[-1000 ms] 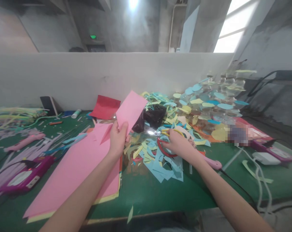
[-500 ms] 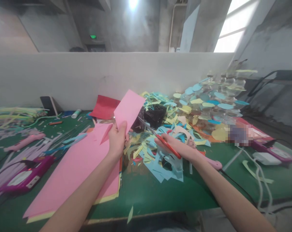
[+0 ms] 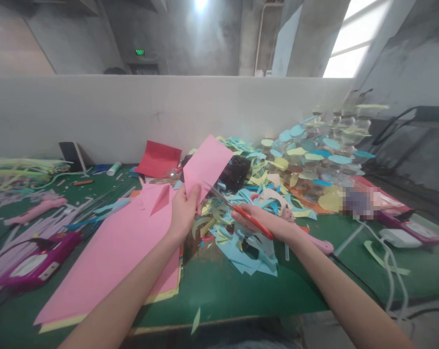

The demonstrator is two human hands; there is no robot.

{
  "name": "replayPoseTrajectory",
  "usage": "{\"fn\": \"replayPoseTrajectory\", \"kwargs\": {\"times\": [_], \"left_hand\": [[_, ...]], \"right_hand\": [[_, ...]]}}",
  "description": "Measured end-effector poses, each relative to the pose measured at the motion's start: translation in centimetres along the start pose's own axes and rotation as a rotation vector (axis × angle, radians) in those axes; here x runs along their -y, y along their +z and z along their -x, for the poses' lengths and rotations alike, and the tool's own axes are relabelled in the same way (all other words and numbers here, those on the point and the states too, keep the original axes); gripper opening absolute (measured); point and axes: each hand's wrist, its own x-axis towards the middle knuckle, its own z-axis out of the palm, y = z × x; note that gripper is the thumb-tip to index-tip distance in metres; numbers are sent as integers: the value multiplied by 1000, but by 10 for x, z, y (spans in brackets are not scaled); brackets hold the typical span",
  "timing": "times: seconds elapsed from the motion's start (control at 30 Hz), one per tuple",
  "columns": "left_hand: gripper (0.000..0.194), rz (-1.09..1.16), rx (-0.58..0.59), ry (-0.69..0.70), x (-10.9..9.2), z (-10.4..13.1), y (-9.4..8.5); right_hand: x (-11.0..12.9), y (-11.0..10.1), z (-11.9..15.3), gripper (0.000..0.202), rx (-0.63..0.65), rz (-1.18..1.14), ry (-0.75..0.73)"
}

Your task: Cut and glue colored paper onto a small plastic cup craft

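Between the thumb and fingers of my left hand (image 3: 186, 209) is a rectangular piece of pink paper (image 3: 209, 162), tilted up above the table. My right hand (image 3: 257, 219) grips a pair of scissors (image 3: 251, 220) by the red handles. The scissor blades point up and left, and their tips meet the paper's lower right edge just above my left fingers. Under my left forearm lies a stack of large pink sheets (image 3: 110, 261), with a folded flap at its top and yellow paper showing beneath.
Blue and yellow paper scraps (image 3: 241, 247) heap around a black plastic bag (image 3: 235, 174). Clear bottles topped with paper discs (image 3: 314, 155) crowd the back right. Glue guns (image 3: 37, 211), a purple device (image 3: 39, 264) and cables lie at the sides. A pale partition (image 3: 161, 116) stands behind.
My left hand has moved right with the pink paper, bringing its edge to the scissor tips. My right hand and the scissors have stayed almost in place.
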Motion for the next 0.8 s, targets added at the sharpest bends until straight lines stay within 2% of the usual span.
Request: {"fn": "replayPoseTrajectory", "kwargs": {"times": [0.13, 0.33, 0.63, 0.8], "left_hand": [[30, 14, 37, 9, 0, 2, 2], [31, 59, 98, 23, 1, 3, 4], [29, 60, 133, 13, -2, 5, 5], [30, 65, 122, 10, 0, 5, 4]], "right_hand": [[-2, 0, 0, 44, 52, 2, 13], [0, 1, -2, 44, 27, -27, 22], [-4, 3, -5, 47, 44, 19, -5], [-2, 1, -4, 51, 92, 45, 38]]}}
